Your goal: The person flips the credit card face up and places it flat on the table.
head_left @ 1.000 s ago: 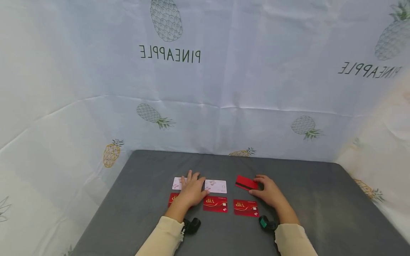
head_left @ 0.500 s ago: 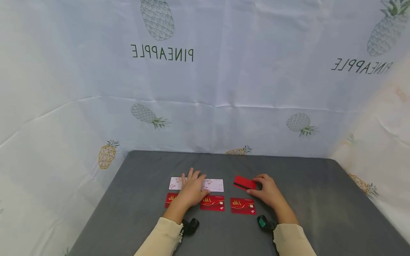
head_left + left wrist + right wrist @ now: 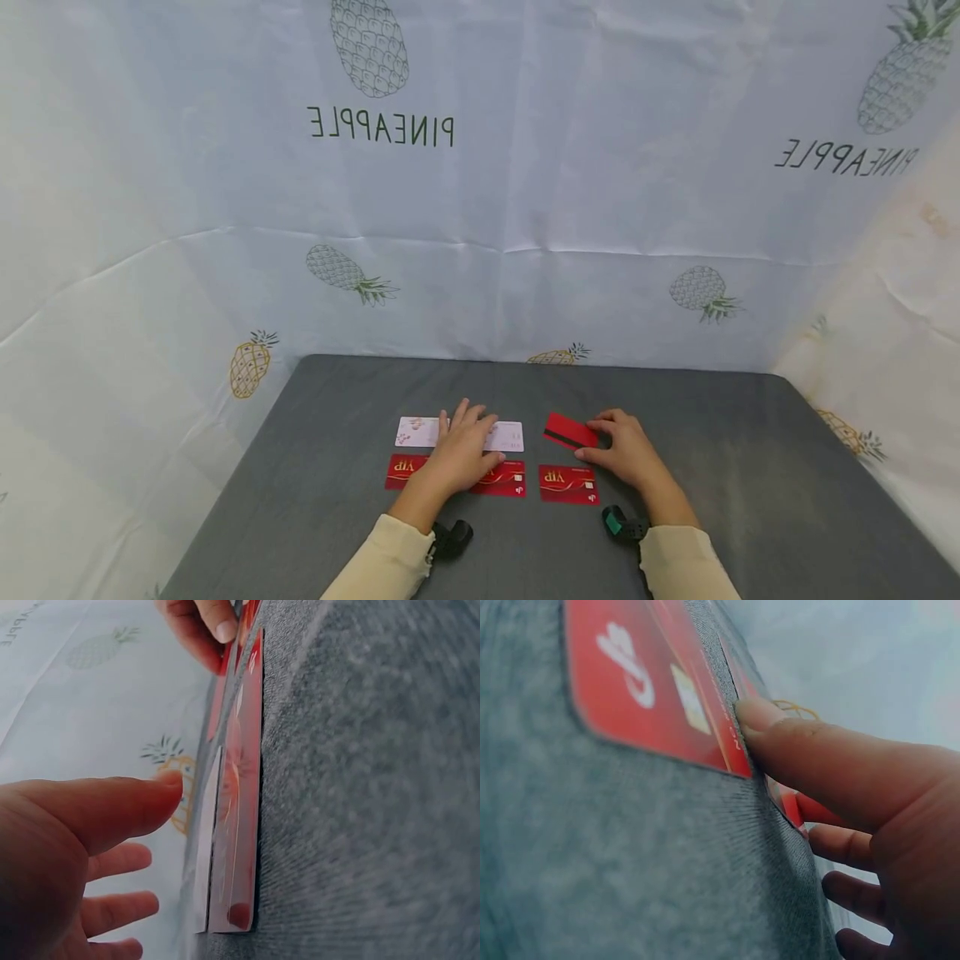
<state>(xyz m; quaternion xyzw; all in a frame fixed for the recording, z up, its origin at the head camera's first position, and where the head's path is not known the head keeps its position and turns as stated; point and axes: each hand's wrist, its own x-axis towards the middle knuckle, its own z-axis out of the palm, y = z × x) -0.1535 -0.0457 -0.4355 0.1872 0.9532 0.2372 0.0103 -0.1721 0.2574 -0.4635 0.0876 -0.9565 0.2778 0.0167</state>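
Note:
My right hand [image 3: 626, 450] grips the right edge of a red card [image 3: 564, 428] with a black stripe, lying tilted on the table, thumb at the near corner and index finger at the far one. The right wrist view shows that thumb [image 3: 802, 750] beside a red VIP card [image 3: 641, 682]. Over two white flowered cards, left [image 3: 415, 432] and right [image 3: 511, 437], my left hand [image 3: 457, 454] is spread with straight fingers, partly covering them. In the left wrist view its thumb [image 3: 127, 806] stands apart from the cards.
Three red VIP cards form the near row: left [image 3: 403, 469], middle [image 3: 512, 479], right [image 3: 568, 485]. All lie on a dark grey tabletop [image 3: 525, 550]. A white pineapple-print curtain [image 3: 585, 200] rises behind and at the sides. Each wrist wears a black device.
My left hand has shifted right over the white cards, uncovering more of the left one. The striped card has slid slightly left with my right hand. The view turned a little earlier on.

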